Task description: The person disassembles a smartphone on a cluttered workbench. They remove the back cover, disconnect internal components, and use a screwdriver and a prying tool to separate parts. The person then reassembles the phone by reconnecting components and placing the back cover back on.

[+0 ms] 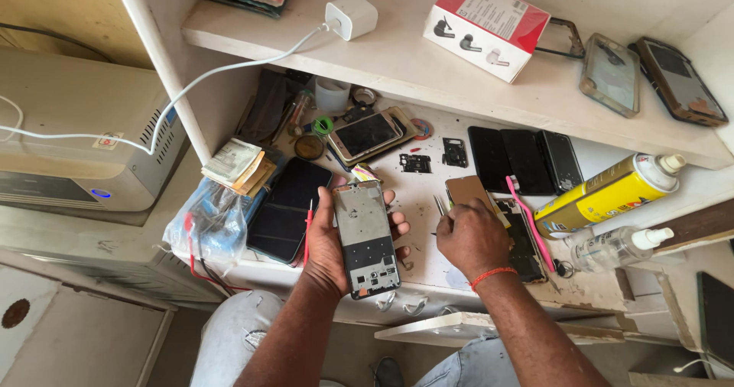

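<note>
The left hand [336,242] cradles an opened phone frame [365,238] from beneath, fingers wrapped round its long edges, holding it over the front edge of the worktop [428,203]. The frame looks light, thin and stiff, yet likely fragile: bare circuitry shows at its lower end, so the metal side rails seem the safest grip. Right of the frame, the right hand [470,234] is curled shut, pinching thin tweezers [439,205] whose tips point up. Just left of the frame lies a dark phone screen [289,207], and beyond that a plastic bag [210,222] of parts. Farther right of the frame lie a pink pry tool [531,222], a yellow spray can [604,194] and a clear bottle [615,248]. Behind the frame, small parts and more phones crowd the worktop.
</note>
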Tool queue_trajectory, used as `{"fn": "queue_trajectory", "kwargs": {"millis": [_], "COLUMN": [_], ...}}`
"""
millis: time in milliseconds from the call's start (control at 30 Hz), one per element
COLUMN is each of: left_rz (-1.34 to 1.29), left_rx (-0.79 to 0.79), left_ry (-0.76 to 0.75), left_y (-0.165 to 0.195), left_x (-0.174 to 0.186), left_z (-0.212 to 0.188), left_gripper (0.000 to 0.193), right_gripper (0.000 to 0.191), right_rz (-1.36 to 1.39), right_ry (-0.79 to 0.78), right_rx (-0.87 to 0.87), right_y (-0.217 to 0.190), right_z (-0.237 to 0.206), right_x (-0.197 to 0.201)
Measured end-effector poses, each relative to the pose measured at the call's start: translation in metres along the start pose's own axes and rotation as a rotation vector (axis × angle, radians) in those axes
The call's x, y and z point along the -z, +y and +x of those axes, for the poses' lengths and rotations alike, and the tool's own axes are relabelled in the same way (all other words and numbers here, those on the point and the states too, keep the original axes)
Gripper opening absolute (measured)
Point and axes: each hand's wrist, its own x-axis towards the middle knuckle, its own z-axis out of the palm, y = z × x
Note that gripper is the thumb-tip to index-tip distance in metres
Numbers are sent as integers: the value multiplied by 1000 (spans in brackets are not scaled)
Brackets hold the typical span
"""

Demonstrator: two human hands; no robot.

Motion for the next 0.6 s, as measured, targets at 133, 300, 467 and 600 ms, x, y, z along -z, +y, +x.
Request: {"fn": "queue_trajectory", "kwargs": {"millis": [133, 300, 467, 600], "left_rz": [-22, 8, 19, 47], "left_rx": [0, -15, -7, -13], "left_ry": [-13, 12, 9, 35], "left_y": [1, 1, 2, 2], "left_x": [-3, -6, -7, -7], "left_z": [0, 0, 0, 0], "left_gripper": [105, 104, 106, 105], "right_gripper": [17, 17, 14, 11], "right_rz": [82, 222, 554, 1264], "right_ry": [50, 129, 330, 305], "right_rx": [-16, -11, 2, -139], "right_y": [1, -4, -2, 0], "right_z": [1, -11, -30, -42], "right_x": [8, 27, 32, 21]}}
